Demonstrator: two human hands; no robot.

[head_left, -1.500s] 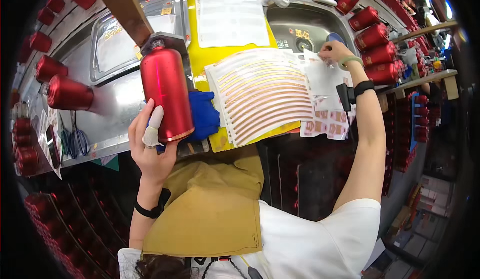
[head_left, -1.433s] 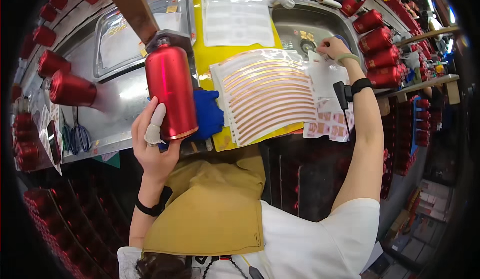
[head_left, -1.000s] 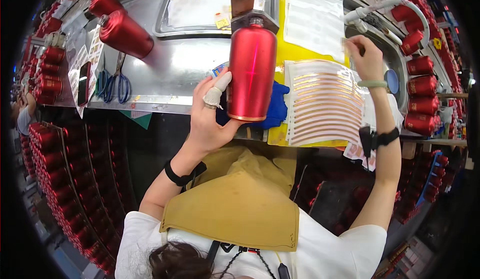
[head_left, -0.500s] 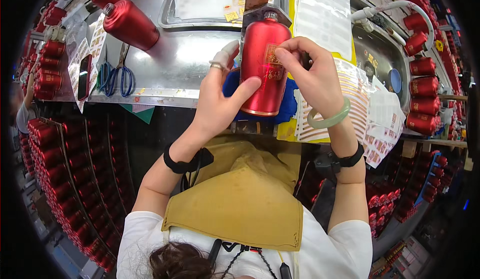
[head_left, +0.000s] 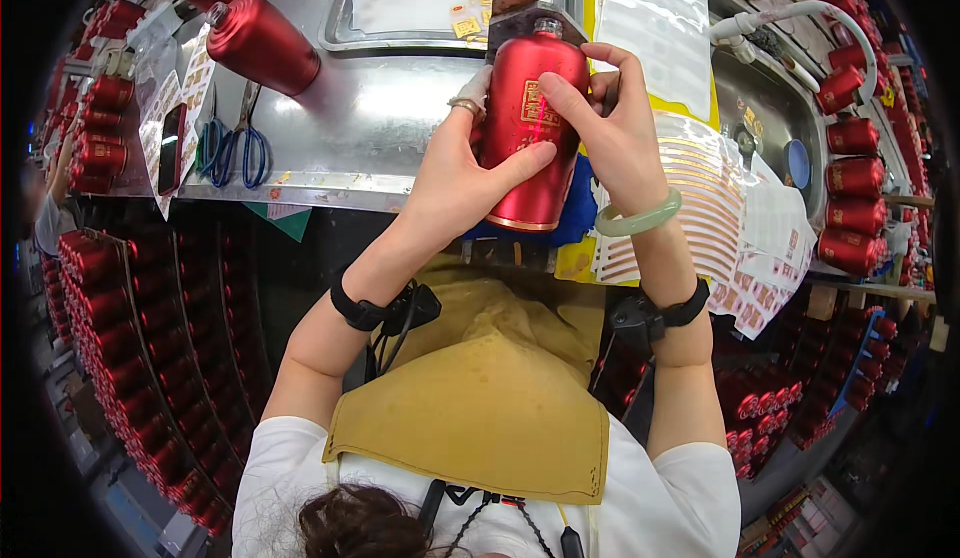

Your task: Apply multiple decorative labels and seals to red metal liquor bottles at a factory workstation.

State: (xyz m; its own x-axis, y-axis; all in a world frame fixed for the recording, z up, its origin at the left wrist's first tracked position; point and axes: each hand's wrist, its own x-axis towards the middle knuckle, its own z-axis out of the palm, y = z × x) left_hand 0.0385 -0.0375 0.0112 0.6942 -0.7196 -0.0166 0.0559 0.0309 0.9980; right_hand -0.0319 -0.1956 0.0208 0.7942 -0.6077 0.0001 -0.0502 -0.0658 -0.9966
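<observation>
My right hand (head_left: 610, 128) has left the sticker sheet and now meets the bottle | left hand (head_left: 465, 173) fingers wrapped round the tall red metal bottle (head_left: 530, 128), upright above the steel bench (head_left: 370, 138) | right fingertips pressing its small gold label (head_left: 540, 103).

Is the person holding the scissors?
No, the blue-handled scissors lie on the metal bench, while the left hand and right hand both grip the red bottle.

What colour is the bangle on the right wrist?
Pale jade green, a smooth ring: the bangle sits below the right hand, clearest in the head view.
</observation>
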